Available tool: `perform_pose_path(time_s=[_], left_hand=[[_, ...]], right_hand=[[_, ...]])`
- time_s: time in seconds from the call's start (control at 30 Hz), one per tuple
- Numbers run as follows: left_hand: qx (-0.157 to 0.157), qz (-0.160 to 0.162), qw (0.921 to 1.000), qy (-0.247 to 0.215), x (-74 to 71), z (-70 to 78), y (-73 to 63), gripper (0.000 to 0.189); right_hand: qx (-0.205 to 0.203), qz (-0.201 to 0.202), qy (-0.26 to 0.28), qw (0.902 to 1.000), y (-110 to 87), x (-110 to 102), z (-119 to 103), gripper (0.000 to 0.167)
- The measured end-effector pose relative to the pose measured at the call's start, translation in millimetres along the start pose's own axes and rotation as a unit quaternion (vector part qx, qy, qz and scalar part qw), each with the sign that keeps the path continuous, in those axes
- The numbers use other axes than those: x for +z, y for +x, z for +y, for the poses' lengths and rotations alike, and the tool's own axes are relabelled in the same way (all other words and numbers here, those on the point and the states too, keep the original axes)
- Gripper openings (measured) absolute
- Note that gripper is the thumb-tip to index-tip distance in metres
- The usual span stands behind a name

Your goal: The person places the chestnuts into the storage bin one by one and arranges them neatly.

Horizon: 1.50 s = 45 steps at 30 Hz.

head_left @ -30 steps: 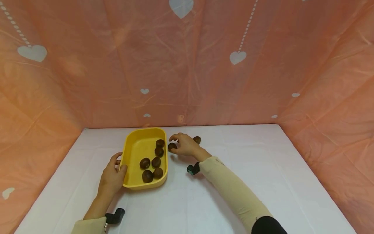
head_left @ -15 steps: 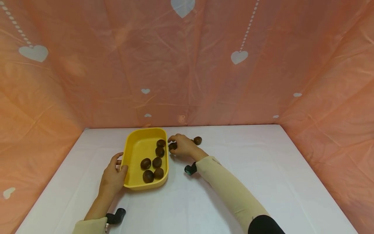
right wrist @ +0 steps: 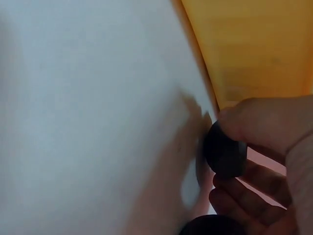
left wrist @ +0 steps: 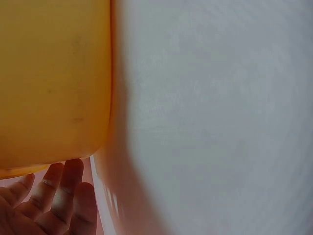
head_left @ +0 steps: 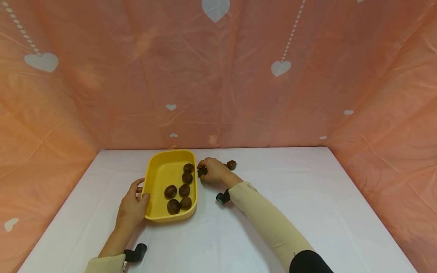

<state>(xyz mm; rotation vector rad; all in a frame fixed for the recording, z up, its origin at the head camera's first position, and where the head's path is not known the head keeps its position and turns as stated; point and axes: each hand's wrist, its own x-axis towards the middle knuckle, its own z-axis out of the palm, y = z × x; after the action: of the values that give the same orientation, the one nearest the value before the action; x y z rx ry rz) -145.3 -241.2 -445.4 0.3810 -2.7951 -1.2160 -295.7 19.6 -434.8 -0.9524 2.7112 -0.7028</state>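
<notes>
My left hand [head_left: 131, 208] holds the left side of a yellow tray [head_left: 153, 170], thumb at the rim. In the left wrist view its fingers [left wrist: 63, 196] reach against the tray's outer wall. Several glossy brown chestnuts [head_left: 170, 192] lie in the tray, mostly toward its right side and near end. Just outside the right rim, my right hand [head_left: 215, 171] pinches a chestnut [right wrist: 225, 149] between thumb and fingers, close over the white cloth. Another dark round piece [right wrist: 212, 226] shows below those fingers in the right wrist view.
Behind the right hand another chestnut [head_left: 231, 165] lies on the white-covered table [head_left: 290, 189], with one more partly hidden beside it. An orange cloth [head_left: 239, 94] with pale hearts stands round the back and sides. A black wrist mount [head_left: 136, 253] sits beside the left wrist.
My right hand's fingers have drawn in round the chestnut beside the tray. The chestnuts behind that hand show a little more. The left hand and tray have kept their place.
</notes>
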Motion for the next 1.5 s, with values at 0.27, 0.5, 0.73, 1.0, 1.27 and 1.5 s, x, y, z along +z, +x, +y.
perform_pose_path(time_s=[0.27,0.5,0.73,1.0,1.27,1.5], left_hand=[[0.0,-0.007,1.0,0.003,0.6,-0.2,-0.7,0.053],[-0.002,-0.003,1.0,0.008,-0.8,0.4,-0.8,0.053],[-0.004,-0.006,0.9999,0.011,-1.7,0.7,-1.0,0.053],[-0.003,-0.005,0.9999,0.009,-1.8,1.7,-1.8,0.053],[-0.002,-0.005,0.9999,0.012,-1.9,1.7,-1.6,0.053],[-0.002,-0.005,0.9999,0.013,-1.8,1.0,-1.2,0.053]], right_hand=[[-0.002,0.01,0.014,0.9998,-2.5,-1,2,0.034],[-0.022,0.035,0.026,0.9988,-6.5,-6,2,0.035],[-0.045,0.061,0.015,0.997,-9.7,-12,0,0.035],[-0.052,0.08,0.022,0.9952,-13.3,-21,-5,0.033],[-0.068,0.091,0.025,0.9932,-14.0,-31,-17,0.033],[-0.099,0.102,0.038,0.9891,-12.0,-37,-33,0.036]])
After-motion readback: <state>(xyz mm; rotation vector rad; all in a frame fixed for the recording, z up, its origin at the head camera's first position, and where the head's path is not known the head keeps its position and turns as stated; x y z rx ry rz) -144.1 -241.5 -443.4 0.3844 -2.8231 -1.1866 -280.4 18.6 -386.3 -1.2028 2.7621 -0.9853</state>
